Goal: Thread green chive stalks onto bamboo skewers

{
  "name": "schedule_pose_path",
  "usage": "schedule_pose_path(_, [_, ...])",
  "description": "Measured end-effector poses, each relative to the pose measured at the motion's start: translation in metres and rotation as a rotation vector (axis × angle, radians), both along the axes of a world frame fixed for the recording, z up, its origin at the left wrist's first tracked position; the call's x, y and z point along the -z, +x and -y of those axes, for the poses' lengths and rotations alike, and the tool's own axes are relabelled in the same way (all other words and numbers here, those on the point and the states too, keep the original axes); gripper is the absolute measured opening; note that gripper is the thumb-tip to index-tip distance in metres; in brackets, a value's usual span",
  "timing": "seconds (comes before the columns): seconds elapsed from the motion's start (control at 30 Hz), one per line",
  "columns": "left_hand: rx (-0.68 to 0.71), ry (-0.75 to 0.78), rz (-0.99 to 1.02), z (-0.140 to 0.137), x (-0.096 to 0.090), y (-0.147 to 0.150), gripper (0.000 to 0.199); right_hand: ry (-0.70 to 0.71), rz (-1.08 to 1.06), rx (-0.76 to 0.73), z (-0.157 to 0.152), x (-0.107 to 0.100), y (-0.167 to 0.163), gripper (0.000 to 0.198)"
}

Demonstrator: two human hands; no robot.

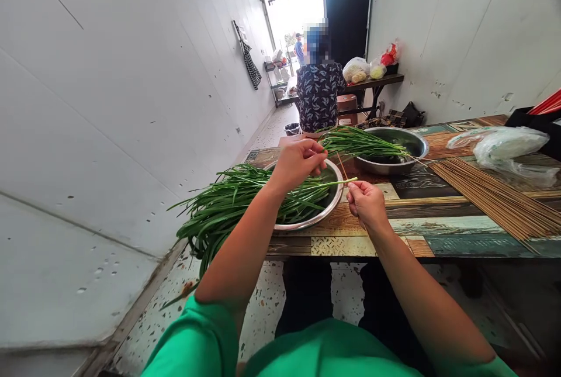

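Observation:
My right hand (pixel 367 201) is closed around a thin bamboo skewer (pixel 342 168), whose upper end points up and left. A pale garlic chive stem (pixel 339 182) crosses the skewer just above my right fingertips. My left hand (pixel 300 162) is pinched a little to the left and higher, with a bit of green leaf at its fingertips; part of the chive is hidden behind that hand. Under my left forearm stands a metal bowl (pixel 338 193) heaped with garlic chives (pixel 228 199), their long leaves hanging over the table's left edge.
A second metal bowl (pixel 390 170) has skewered chives (pixel 363 142) across it. Loose bamboo skewers (pixel 495 204) lie on the patterned table (pixel 460 225) at right, near a clear plastic bag (pixel 511 146). A person (pixel 319 93) sits beyond, back turned. A white wall (pixel 131 102) is at left.

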State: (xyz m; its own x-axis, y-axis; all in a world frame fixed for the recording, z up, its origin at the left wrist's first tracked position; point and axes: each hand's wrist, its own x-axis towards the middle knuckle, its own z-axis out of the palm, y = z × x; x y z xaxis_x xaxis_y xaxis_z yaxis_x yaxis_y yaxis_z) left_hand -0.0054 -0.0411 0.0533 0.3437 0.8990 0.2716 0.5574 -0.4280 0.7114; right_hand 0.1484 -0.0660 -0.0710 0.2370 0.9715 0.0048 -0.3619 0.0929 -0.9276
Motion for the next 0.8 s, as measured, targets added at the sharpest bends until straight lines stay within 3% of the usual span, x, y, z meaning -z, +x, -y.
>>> schedule_pose_path(0.1, [0.209,0.108,-0.288,0.015,-0.013,-0.003,0.015,-0.003,-0.011,0.019,-0.002,0.004,-0.001,0.032])
schedule_pose_path(0.2, [0.362,0.096,-0.646,0.02,-0.003,-0.006,0.022,-0.001,-0.012,0.012,-0.005,0.005,-0.002,0.032])
schedule_pose_path(0.37, [0.261,0.092,-1.008,0.019,0.037,-0.008,0.024,0.012,-0.012,-0.001,-0.005,0.007,-0.001,0.033])
schedule_pose_path(0.47, [0.255,0.071,-0.981,0.02,0.038,-0.011,0.018,0.019,-0.004,-0.016,-0.002,0.009,0.003,0.035])
schedule_pose_path(0.6, [0.201,0.073,-0.699,0.014,0.001,-0.017,0.017,0.04,0.059,-0.022,0.003,0.009,0.009,0.037])
schedule_pose_path(0.7, [0.187,0.062,-0.647,0.01,-0.021,-0.015,0.014,0.056,0.091,-0.014,0.004,0.008,0.012,0.039])
schedule_pose_path(0.8, [0.327,-0.015,-0.749,0.014,-0.013,-0.006,0.018,0.053,0.1,-0.02,0.003,0.007,0.013,0.039])
